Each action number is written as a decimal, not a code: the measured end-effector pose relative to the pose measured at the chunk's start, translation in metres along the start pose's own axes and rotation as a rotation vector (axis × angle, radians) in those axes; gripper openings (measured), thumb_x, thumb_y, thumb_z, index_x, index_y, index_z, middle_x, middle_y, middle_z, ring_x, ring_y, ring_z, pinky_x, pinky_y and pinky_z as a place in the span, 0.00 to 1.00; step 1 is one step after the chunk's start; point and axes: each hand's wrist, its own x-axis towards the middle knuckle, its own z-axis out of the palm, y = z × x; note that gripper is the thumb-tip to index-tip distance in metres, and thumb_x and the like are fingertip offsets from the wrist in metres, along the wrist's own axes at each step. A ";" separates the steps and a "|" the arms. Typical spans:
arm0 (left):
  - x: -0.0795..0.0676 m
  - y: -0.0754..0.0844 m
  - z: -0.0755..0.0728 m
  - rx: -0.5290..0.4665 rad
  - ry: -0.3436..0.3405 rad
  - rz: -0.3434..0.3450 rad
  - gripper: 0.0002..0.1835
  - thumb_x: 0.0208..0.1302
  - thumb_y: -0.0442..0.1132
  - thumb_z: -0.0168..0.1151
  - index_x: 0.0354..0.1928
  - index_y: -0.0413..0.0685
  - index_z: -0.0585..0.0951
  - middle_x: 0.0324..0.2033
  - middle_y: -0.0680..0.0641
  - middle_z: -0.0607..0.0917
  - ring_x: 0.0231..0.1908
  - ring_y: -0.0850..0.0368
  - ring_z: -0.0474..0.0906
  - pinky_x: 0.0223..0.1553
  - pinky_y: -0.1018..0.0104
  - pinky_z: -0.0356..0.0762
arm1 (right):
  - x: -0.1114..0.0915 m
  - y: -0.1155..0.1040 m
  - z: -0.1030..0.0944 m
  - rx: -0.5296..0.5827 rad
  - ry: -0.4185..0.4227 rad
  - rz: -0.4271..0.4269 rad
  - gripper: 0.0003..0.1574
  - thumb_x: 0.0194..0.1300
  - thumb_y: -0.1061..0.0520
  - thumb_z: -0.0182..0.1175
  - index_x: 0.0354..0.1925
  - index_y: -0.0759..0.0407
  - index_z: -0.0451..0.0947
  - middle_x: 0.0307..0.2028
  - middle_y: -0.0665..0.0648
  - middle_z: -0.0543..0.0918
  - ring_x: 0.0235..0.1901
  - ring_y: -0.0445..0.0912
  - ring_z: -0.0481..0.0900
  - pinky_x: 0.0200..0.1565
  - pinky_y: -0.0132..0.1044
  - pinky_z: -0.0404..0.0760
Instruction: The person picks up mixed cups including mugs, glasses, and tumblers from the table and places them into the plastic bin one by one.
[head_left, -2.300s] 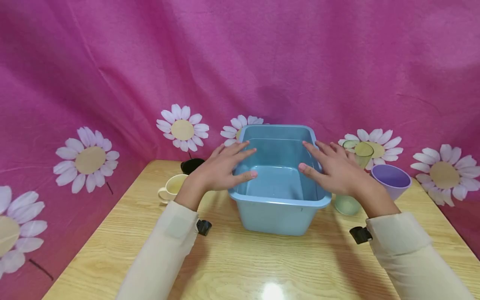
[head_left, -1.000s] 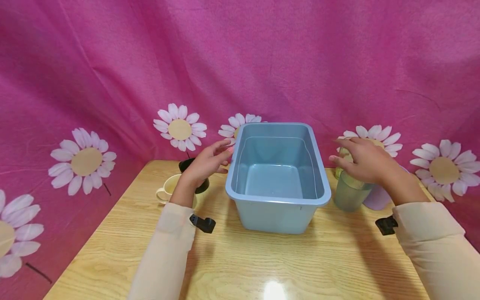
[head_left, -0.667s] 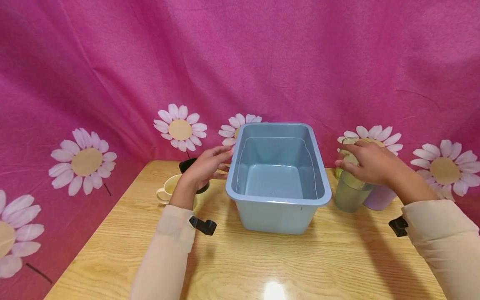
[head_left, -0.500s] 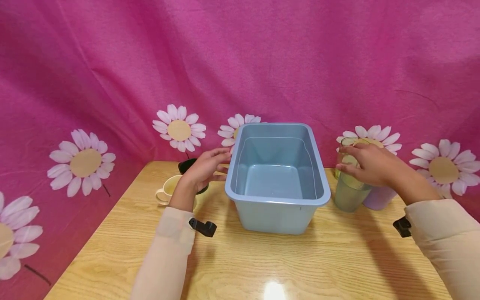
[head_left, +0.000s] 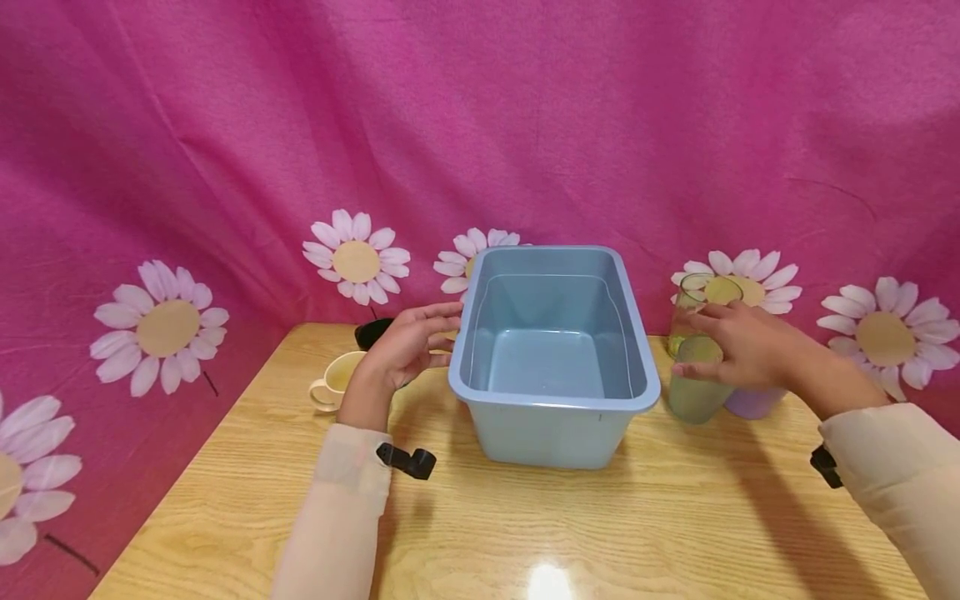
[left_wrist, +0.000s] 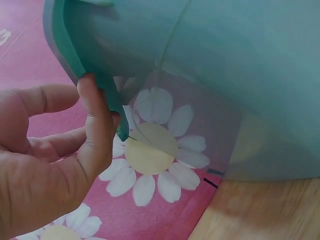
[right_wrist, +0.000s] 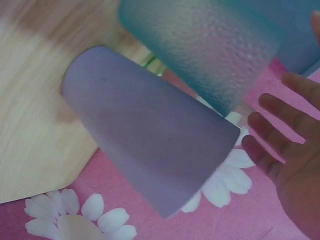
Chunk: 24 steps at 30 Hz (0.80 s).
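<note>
Left hand (head_left: 408, 343) is loose, fingertips touching the left rim of a pale blue rectangular plastic tub (head_left: 551, 433) that's sitting on the light wood table (head_left: 480, 533). Right hand (head_left: 750, 343) is spread wide by a frosted greenish tumbler (head_left: 696, 402), can't tell if they're touching. Tapered purple cup (right_wrist: 150, 130) is just beside that.

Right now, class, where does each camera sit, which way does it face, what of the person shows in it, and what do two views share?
Head: on the head, facing forward and down at the blue tub; left hand, right hand and sleeved forearms show.
Left wrist: facing the tub's rim, daisy cloth beyond; the left hand shows at left.
Right wrist: facing the purple cup and textured cup; the right hand shows at right.
Shared: head and right wrist both show the right hand and these cups.
</note>
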 end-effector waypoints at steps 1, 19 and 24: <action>0.000 -0.001 0.000 -0.011 0.000 0.007 0.23 0.75 0.35 0.56 0.70 0.43 0.75 0.52 0.44 0.83 0.39 0.51 0.83 0.42 0.62 0.85 | -0.001 0.001 0.002 -0.004 0.000 -0.003 0.45 0.59 0.32 0.71 0.63 0.59 0.79 0.57 0.66 0.81 0.55 0.67 0.78 0.52 0.67 0.76; 0.003 -0.019 0.002 -0.235 -0.020 0.057 0.25 0.74 0.31 0.56 0.72 0.42 0.72 0.56 0.42 0.84 0.40 0.56 0.86 0.45 0.62 0.86 | -0.006 0.004 0.023 -0.058 -0.070 -0.032 0.52 0.46 0.41 0.81 0.66 0.56 0.77 0.59 0.66 0.79 0.56 0.68 0.76 0.57 0.68 0.73; 0.002 -0.023 0.000 -0.258 -0.037 0.082 0.25 0.75 0.31 0.55 0.73 0.42 0.71 0.51 0.45 0.85 0.41 0.56 0.86 0.46 0.60 0.86 | -0.003 0.005 0.025 -0.032 -0.089 -0.044 0.53 0.43 0.42 0.83 0.65 0.58 0.77 0.57 0.66 0.80 0.54 0.67 0.78 0.57 0.67 0.73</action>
